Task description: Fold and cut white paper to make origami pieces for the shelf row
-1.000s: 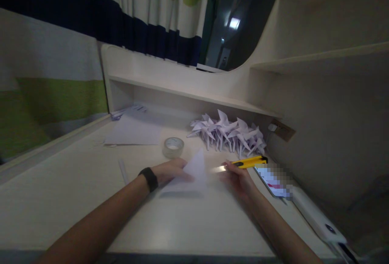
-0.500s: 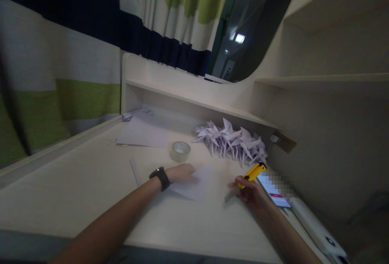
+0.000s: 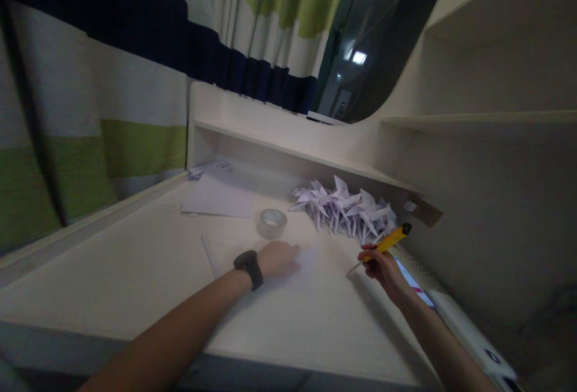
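In the middle of the desk, my left hand (image 3: 277,260), with a dark watch (image 3: 249,267) on its wrist, is closed on a small sheet of white paper (image 3: 302,281). Motion blur smears the sheet and the fingertips. A yellow utility knife (image 3: 391,239) is gripped in my right hand (image 3: 381,267), to the right of the paper. Its blade is out and points down and left, close to the desk top; whether it touches the desk I cannot tell. Just behind my left hand lies a roll of clear tape (image 3: 271,223).
Several white paper pinwheels (image 3: 345,205) are heaped at the back right. White paper sheets (image 3: 220,193) lie at the back left, and a thin white paper stick (image 3: 208,254) is left of my hand. A lit phone (image 3: 417,287) rests beside my right forearm. A shelf (image 3: 288,147) overhangs the back.
My right hand has lifted the knife a little, up and right, away from the paper. My left hand has shifted slightly right over the sheet, which looks more blurred. The view has moved slightly.
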Tool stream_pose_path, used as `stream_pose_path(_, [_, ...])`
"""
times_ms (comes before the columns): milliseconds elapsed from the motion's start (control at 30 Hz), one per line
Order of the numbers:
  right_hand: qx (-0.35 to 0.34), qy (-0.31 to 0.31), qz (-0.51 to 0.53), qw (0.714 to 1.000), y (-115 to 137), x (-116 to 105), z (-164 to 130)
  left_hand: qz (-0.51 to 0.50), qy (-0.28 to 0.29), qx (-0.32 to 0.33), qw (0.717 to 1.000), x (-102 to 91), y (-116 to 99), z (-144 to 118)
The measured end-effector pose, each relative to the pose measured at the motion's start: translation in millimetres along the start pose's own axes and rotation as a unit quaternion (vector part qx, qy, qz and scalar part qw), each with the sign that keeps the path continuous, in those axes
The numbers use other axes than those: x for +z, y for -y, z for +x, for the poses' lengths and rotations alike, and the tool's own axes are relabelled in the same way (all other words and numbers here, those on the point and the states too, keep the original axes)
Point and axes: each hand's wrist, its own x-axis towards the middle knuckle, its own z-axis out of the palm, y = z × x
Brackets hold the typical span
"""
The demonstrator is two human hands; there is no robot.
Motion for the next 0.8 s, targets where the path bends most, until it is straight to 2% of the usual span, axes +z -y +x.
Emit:
stream_pose_path(100, [-0.043, 0.046, -0.021, 0.998, 0, 4, 0, 0.021, 0.006, 0.003, 1.000, -2.2, -1, -1])
stream_pose_path(200, [-0.132, 0.045, -0.116, 0.983, -4, 4, 0, 0.027, 0.013, 0.005, 1.000, -4.8, -2, -2])
stream_pose_path(267, [-0.206, 0.025, -0.231, 0.951, -9, 0, -1, 0.025, 0.016, 0.007, 1.000, -6.1, -2, -2])
stream_pose_path(367, [-0.280, 0.047, -0.382, 0.879, -18, -7, -5, 0.024, 0.009, 0.002, 1.000, -6.6, -1, -2])
stream_pose_path(533, [-0.360, 0.141, -0.478, 0.788, -34, -13, -7, 0.006, 0.003, -0.011, 1.000, -4.2, 4, 1])
stream_pose_path(667, [-0.367, 0.169, -0.541, 0.738, -46, -15, 1, 0.007, -0.031, 0.012, 0.999, -4.5, 6, 2])
stream_pose_path(800, [-0.338, 0.188, -0.575, 0.721, -51, -18, 12, 0.024, -0.084, 0.025, 0.996, -10.0, -2, -1])
